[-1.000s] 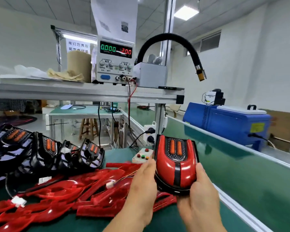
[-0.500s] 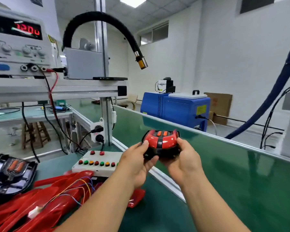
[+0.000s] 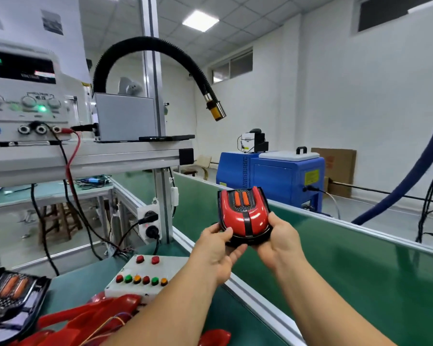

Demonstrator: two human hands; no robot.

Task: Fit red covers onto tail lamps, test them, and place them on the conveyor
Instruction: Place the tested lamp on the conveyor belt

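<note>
A tail lamp with its red cover fitted (image 3: 244, 216) is held over the near edge of the green conveyor belt (image 3: 348, 275), tilted so its two orange strips face me. My left hand (image 3: 216, 250) grips its lower left edge, thumb on top. My right hand (image 3: 279, 242) grips its lower right edge. Loose red covers (image 3: 90, 320) lie in a pile at the bottom left, with coloured wires across them. A black uncovered tail lamp (image 3: 10, 298) sits at the far left.
A white button box (image 3: 145, 275) stands on the bench beside the conveyor rail (image 3: 258, 305). A power supply (image 3: 23, 101) and grey box (image 3: 125, 116) sit on the shelf. A black flexible hose (image 3: 160, 48) arches overhead. A blue machine (image 3: 273, 176) stands behind the belt.
Both hands carried the covered lamp from above the pile of covers rightward over the conveyor, then tipped its top face toward me. My view swung to the right.
</note>
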